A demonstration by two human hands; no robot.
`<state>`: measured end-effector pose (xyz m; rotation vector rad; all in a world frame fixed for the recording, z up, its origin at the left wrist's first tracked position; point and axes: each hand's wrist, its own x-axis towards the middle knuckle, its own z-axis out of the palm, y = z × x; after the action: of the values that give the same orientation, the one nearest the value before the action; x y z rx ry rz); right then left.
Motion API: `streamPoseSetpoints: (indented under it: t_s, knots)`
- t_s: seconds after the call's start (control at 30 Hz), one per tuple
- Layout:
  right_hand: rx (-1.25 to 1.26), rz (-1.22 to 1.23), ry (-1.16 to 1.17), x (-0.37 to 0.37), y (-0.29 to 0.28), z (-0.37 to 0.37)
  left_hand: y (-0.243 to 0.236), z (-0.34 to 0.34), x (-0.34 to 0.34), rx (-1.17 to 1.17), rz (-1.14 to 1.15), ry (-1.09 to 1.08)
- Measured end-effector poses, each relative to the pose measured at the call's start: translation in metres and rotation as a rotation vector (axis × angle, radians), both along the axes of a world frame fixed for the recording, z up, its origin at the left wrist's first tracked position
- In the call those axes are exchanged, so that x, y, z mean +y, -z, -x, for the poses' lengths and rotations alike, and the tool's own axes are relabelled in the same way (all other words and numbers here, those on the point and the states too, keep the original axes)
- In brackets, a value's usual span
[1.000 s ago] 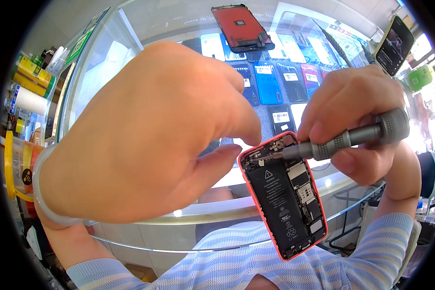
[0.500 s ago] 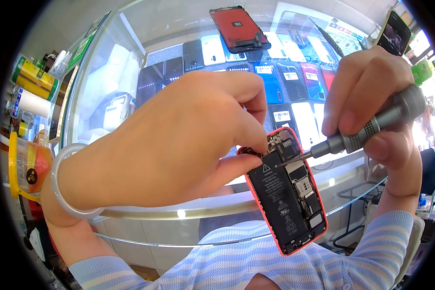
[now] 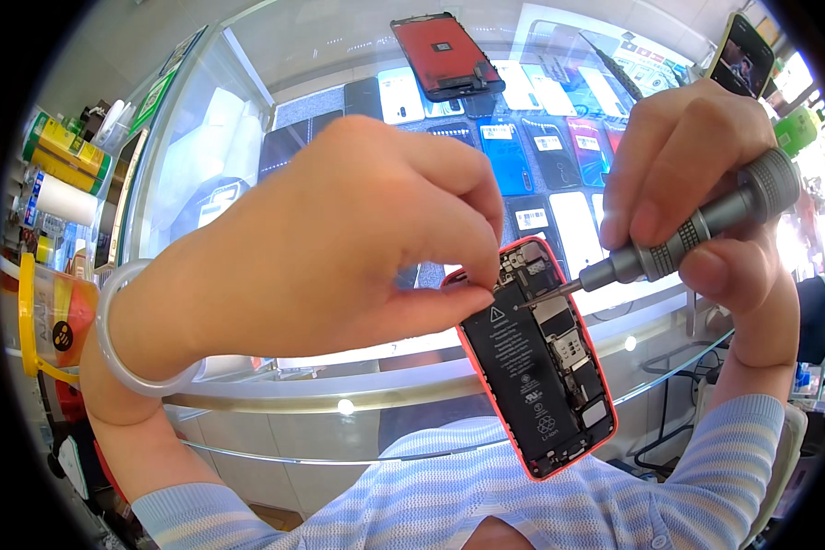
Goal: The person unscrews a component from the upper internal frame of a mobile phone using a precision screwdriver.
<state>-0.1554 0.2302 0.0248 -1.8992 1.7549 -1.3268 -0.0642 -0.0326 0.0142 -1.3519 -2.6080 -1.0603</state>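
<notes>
An opened phone in a red frame (image 3: 605, 403) lies tilted at the counter's front edge, its black battery (image 3: 527, 385) and circuit parts exposed. My left hand (image 3: 367, 238) is over its upper left corner, thumb and forefinger pinched together. Anything between those fingertips is hidden or too small to name. Gripped in my right hand (image 3: 706, 174) is a grey metal screwdriver (image 3: 658, 261) with a knurled handle. Its thin tip points left and down over the phone's inside, near the battery's upper right edge; a tiny bright speck shows at the tip. Whether the tip touches is unclear.
A detached phone screen with a red back (image 3: 458, 69) rests on the glass counter. Several phones (image 3: 504, 156) are displayed under the glass. A phone showing a video (image 3: 742, 60) stands at the far right. Bottles, a white roll (image 3: 69, 200) and a yellow-rimmed tub (image 3: 60, 316) crowd the left.
My left wrist has risen a little, and its thumb and forefinger have come closer together. The screwdriver stays at nearly the same spot over the phone. The whole view has shifted slightly.
</notes>
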Motion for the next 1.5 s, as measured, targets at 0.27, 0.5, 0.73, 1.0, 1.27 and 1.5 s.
streamPoseSetpoints:
  t_s: [0.27, 0.5, 0.73, 1.0, 1.27, 1.5]
  knots:
    - [0.054, -0.008, 0.007, 0.002, -0.006, 0.0, -0.007, 0.0, -0.003, -0.119, -0.053, -0.079]
    - [0.044, 0.025, 0.006, 0.001, -0.001, -0.001, -0.002, 0.001, 0.002, -0.377, -0.238, -0.08]
    - [0.082, 0.195, 0.072, -0.009, 0.015, -0.014, 0.001, 0.006, -0.001, -0.251, -0.183, 0.029]
    - [0.004, 0.158, 0.049, -0.009, 0.02, -0.008, 0.002, 0.007, -0.002, -0.306, -0.213, 0.004]
    - [0.318, -0.084, 0.102, -0.009, -0.01, -0.019, 0.003, 0.013, -0.01, -0.214, -0.102, 0.062]
    - [0.409, -0.182, 0.221, 0.003, -0.01, -0.043, 0.01, 0.019, -0.016, -0.134, -0.12, 0.177]
